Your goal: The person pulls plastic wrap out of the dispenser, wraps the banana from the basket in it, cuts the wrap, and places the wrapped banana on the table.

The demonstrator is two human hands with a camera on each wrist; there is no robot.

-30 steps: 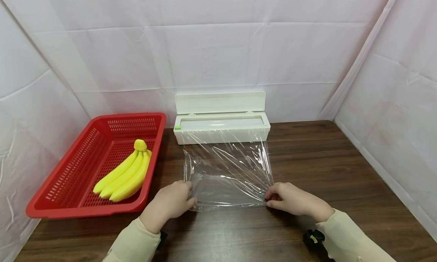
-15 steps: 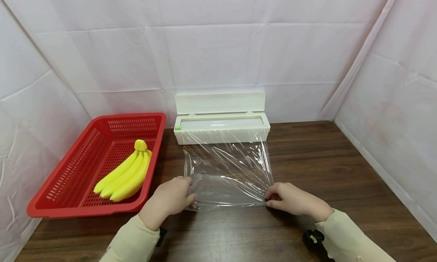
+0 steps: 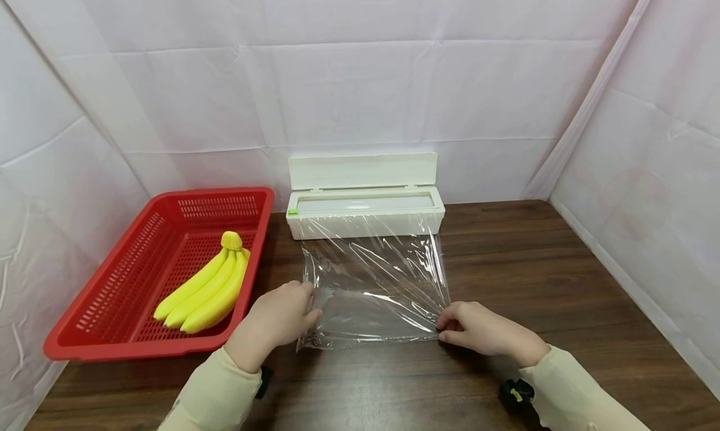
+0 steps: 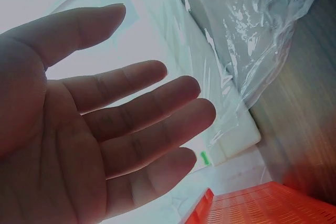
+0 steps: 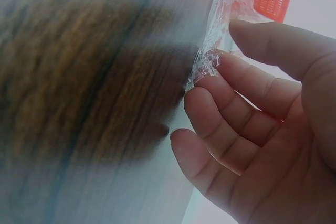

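Note:
A sheet of clear plastic wrap [image 3: 365, 293] runs from the white dispenser [image 3: 368, 225] over the table, creased towards its right front corner. My left hand [image 3: 275, 322] lies near the left front corner; in the left wrist view its palm [image 4: 68, 145] shows, with spread fingers holding nothing. The fingertips of my right hand [image 3: 484, 328] touch the right front corner. In the right wrist view the bunched wrap edge [image 5: 207, 66] lies against the loosely bent fingers, while the thumb stands a little apart from them. The dispenser's lid [image 3: 362, 170] is up.
A red perforated basket [image 3: 115, 256] stands on the left, close to my left forearm. Inside it, towards the right wall, lies a bunch of yellow bananas [image 3: 214, 290]. White cloth walls [image 3: 360, 94] enclose the brown wooden table [image 3: 517, 256] at the back and sides.
My left hand has drawn slightly up and left, away from the wrap's corner, which now shows uncovered. My right hand has stayed in place, and the wrap lies almost as before.

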